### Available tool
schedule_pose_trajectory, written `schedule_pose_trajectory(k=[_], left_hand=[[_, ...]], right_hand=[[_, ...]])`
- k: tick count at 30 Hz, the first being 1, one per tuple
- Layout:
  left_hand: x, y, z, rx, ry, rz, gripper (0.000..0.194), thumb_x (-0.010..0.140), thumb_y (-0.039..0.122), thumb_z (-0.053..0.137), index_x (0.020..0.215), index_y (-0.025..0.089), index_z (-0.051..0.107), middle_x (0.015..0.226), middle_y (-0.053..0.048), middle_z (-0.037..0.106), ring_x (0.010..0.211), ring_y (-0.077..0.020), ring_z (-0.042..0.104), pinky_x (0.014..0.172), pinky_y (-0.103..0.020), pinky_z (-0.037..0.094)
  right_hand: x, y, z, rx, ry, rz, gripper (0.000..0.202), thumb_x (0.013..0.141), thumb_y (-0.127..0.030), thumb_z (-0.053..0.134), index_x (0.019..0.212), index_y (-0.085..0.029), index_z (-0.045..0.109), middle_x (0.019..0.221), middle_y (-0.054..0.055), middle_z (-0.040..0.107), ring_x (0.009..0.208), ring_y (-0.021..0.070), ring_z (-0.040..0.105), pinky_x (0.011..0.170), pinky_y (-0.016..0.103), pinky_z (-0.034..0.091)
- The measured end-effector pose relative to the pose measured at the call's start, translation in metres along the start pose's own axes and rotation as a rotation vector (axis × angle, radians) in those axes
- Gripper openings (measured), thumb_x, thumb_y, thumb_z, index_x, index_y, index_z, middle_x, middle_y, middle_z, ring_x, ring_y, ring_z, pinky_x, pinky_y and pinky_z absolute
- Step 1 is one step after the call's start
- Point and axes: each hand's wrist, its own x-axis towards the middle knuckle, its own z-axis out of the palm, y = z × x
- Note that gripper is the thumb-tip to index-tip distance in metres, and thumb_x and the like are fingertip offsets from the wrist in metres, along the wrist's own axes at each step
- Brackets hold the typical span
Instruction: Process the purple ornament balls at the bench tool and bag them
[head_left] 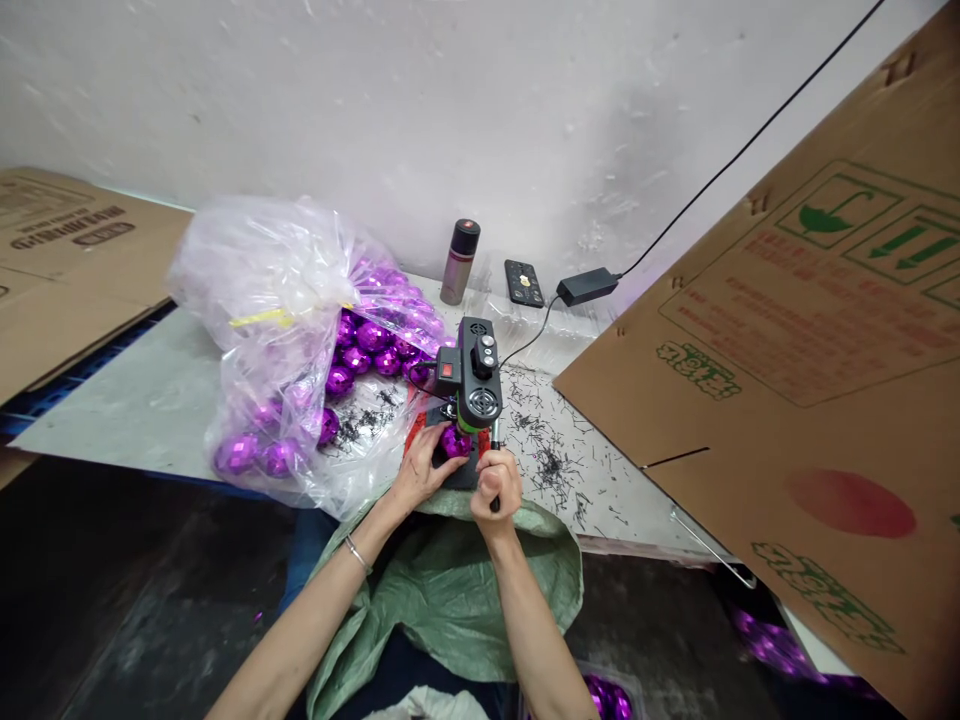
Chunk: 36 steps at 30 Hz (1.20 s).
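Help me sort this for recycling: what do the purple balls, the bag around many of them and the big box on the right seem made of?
Purple balls: probably plastic, mirror-shiny; bright glints come off their small facets, but glass stays possible.
Bag: apparently thin, glossy clear plastic film; it creases and shows balls through it.
Box: matte brown cardboard, likely corrugated, with flat printed panels.

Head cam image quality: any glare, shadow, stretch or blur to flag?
Head view: bright glints on the purple balls, pale sheen on the bag; same view, soft shadow on the wall right of centre, and the floor very dark; head view again, right-hand carton looks stretched and softer toward the edge, while left hand and right hand read clearly.
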Motion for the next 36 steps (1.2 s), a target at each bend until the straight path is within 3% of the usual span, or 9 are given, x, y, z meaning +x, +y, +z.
schedule_pose_trajectory(k=[5, 9, 14, 18, 21, 25, 28, 32, 36], left_hand=[[0.003, 0.0, 0.0, -0.018, -0.001, 0.0, 0.059, 0.092, 0.047, 0.076, 0.141, 0.019, 0.058, 0.129, -0.016, 0.071, 0.125, -0.0324, 0.068, 0.107, -0.052, 0.056], [-0.002, 0.006, -0.007, -0.01, 0.019, 0.022, 0.06, 0.093, 0.048, 0.074, 0.141, 0.018, 0.056, 0.128, -0.016, 0.072, 0.121, -0.032, 0.07, 0.103, -0.051, 0.059], [-0.048, 0.032, -0.031, 0.08, -0.049, 0.172, 0.058, 0.099, 0.042, 0.066, 0.15, 0.019, 0.047, 0.136, -0.018, 0.068, 0.129, -0.0324, 0.066, 0.11, -0.054, 0.054], [-0.076, 0.047, -0.051, 0.172, -0.171, 0.259, 0.072, 0.096, 0.055, 0.068, 0.154, 0.02, 0.046, 0.139, -0.019, 0.066, 0.13, -0.0344, 0.065, 0.107, -0.052, 0.057], [-0.055, 0.04, -0.072, 0.245, -0.051, 0.177, 0.059, 0.103, 0.048, 0.058, 0.154, 0.021, 0.047, 0.137, -0.018, 0.068, 0.128, -0.0313, 0.067, 0.106, -0.05, 0.058], [0.013, 0.013, -0.11, 0.544, 0.209, -0.036, 0.04, 0.107, 0.027, 0.046, 0.143, 0.016, 0.058, 0.138, -0.021, 0.065, 0.132, -0.0332, 0.062, 0.112, -0.054, 0.051], [0.058, -0.006, -0.133, 0.81, 0.078, -0.277, 0.044, 0.1, 0.018, 0.049, 0.141, 0.007, 0.06, 0.139, -0.028, 0.062, 0.132, -0.0408, 0.059, 0.109, -0.058, 0.05], [0.082, -0.024, -0.145, 0.971, -0.159, -0.484, 0.052, 0.094, 0.007, 0.046, 0.145, 0.004, 0.057, 0.13, -0.032, 0.064, 0.121, -0.0413, 0.065, 0.102, -0.055, 0.052], [0.082, -0.036, -0.148, 0.744, -0.021, -0.453, 0.056, 0.091, 0.021, 0.061, 0.146, 0.012, 0.056, 0.129, -0.025, 0.066, 0.12, -0.0395, 0.067, 0.102, -0.054, 0.053]], right_hand=[[0.042, -0.026, -0.011, 0.048, 0.008, 0.255, 0.036, 0.104, -0.013, 0.04, 0.07, -0.022, 0.048, 0.067, -0.003, 0.053, 0.063, 0.0113, 0.055, 0.059, 0.027, 0.042], [0.065, -0.036, -0.014, 0.073, 0.018, 0.292, 0.04, 0.105, -0.016, 0.044, 0.065, -0.022, 0.045, 0.063, -0.004, 0.051, 0.064, 0.0114, 0.056, 0.061, 0.027, 0.042], [0.049, -0.029, -0.016, 0.045, -0.027, 0.235, 0.038, 0.103, -0.013, 0.043, 0.067, -0.023, 0.049, 0.067, -0.002, 0.056, 0.067, 0.0133, 0.06, 0.065, 0.03, 0.045], [0.037, -0.025, -0.015, 0.04, -0.013, 0.213, 0.036, 0.101, -0.01, 0.044, 0.068, -0.022, 0.049, 0.066, -0.002, 0.055, 0.067, 0.0133, 0.059, 0.064, 0.03, 0.044], [0.037, -0.025, -0.013, 0.042, 0.006, 0.205, 0.035, 0.1, -0.008, 0.044, 0.069, -0.022, 0.049, 0.065, -0.003, 0.053, 0.065, 0.0127, 0.057, 0.061, 0.029, 0.041], [0.035, -0.024, -0.013, 0.045, -0.011, 0.184, 0.036, 0.099, -0.005, 0.044, 0.067, -0.022, 0.046, 0.068, -0.002, 0.053, 0.067, 0.0121, 0.057, 0.061, 0.028, 0.04], [0.034, -0.023, -0.014, 0.036, -0.029, 0.176, 0.035, 0.099, -0.005, 0.044, 0.068, -0.022, 0.046, 0.069, -0.002, 0.055, 0.067, 0.012, 0.057, 0.062, 0.028, 0.041], [0.034, -0.024, -0.014, 0.031, -0.032, 0.156, 0.034, 0.099, -0.005, 0.043, 0.07, -0.023, 0.047, 0.069, -0.002, 0.056, 0.068, 0.0127, 0.058, 0.062, 0.028, 0.044], [0.037, -0.025, -0.013, 0.031, -0.027, 0.141, 0.034, 0.098, -0.005, 0.043, 0.07, -0.023, 0.047, 0.068, -0.002, 0.055, 0.065, 0.0126, 0.058, 0.06, 0.028, 0.043]])
